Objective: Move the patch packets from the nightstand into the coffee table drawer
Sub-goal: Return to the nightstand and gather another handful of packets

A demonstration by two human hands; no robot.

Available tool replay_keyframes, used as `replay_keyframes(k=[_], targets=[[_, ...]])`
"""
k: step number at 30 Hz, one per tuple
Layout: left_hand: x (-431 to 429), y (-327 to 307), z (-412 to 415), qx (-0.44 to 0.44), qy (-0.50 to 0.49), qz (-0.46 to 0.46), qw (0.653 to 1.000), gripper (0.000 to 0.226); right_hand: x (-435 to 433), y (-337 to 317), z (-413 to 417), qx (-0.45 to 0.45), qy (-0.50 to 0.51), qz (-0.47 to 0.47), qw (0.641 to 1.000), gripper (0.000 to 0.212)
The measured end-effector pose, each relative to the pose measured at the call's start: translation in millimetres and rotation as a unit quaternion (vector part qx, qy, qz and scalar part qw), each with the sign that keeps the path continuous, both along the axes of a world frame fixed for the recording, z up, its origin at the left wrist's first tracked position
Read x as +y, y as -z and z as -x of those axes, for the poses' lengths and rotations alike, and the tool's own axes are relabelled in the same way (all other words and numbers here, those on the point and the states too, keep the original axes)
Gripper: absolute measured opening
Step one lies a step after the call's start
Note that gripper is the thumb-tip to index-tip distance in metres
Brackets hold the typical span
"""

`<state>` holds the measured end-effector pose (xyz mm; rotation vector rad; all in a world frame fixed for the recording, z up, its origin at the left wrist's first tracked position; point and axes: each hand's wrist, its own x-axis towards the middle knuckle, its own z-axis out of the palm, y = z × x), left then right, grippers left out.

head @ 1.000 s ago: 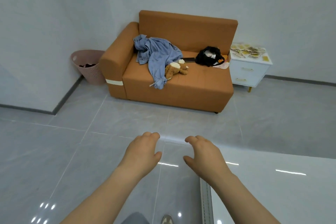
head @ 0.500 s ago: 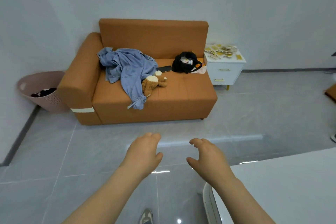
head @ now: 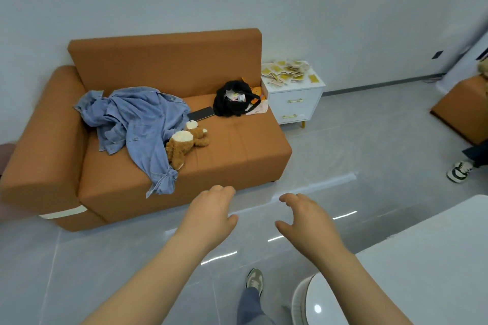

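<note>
Several yellow and beige patch packets (head: 286,72) lie scattered on top of a white two-drawer nightstand (head: 297,101) standing at the right end of the orange sofa. My left hand (head: 211,215) and my right hand (head: 306,219) hover in front of me over the floor, far from the nightstand, fingers loosely curled and holding nothing. A white glossy coffee table (head: 427,253) fills the lower right corner; its drawer is not visible.
The orange sofa (head: 232,155) carries a blue shirt (head: 134,121), a teddy bear (head: 186,141), a black phone (head: 201,113) and a black bag (head: 235,99). An orange stool (head: 464,108) and another person's shoe (head: 459,171) are at the right. My foot (head: 254,278) steps on grey tiles.
The view has swung left to right and come closer to the sofa; the nightstand now appears larger. The pink basket has left the view. Both hands keep the same empty pose.
</note>
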<state>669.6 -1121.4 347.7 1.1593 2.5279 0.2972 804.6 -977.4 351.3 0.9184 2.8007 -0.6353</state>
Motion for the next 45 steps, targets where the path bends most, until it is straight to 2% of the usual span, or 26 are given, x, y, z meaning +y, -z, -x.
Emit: replay_keyframes(k=[8, 14, 25, 32, 38, 45], targets=[[116.8, -0.4, 58.5, -0.019, -0.006, 0.011, 1.0, 0.038, 113.7, -3.5, 59.1, -0.003, -0.003, -0.011, 1.0, 0.043], [191.5, 1.7, 104.5, -0.026, 0.007, 0.001, 1.0, 0.041, 189.0, -1.8, 97.0, -0.009, 0.021, -0.008, 1.0, 0.048], [329.3, 12.4, 224.2, -0.04, 0.051, -0.01, 0.998, 0.045, 313.4, -2.5, 207.6, -0.01, 0.076, -0.002, 0.997, 0.043], [403.8, 11.0, 288.5, -0.046, 0.077, -0.007, 0.996, 0.046, 379.4, -3.4, 263.4, -0.027, 0.102, -0.004, 0.994, 0.05], [460.1, 17.5, 321.4, -0.053, 0.074, -0.001, 0.996, 0.045, 442.7, 5.1, 296.3, -0.034, 0.091, 0.001, 0.995, 0.053], [554.7, 29.2, 346.0, -0.054, 0.027, -0.005, 0.998, 0.036, 550.8, 18.2, 329.4, -0.024, 0.056, 0.009, 0.998, 0.053]])
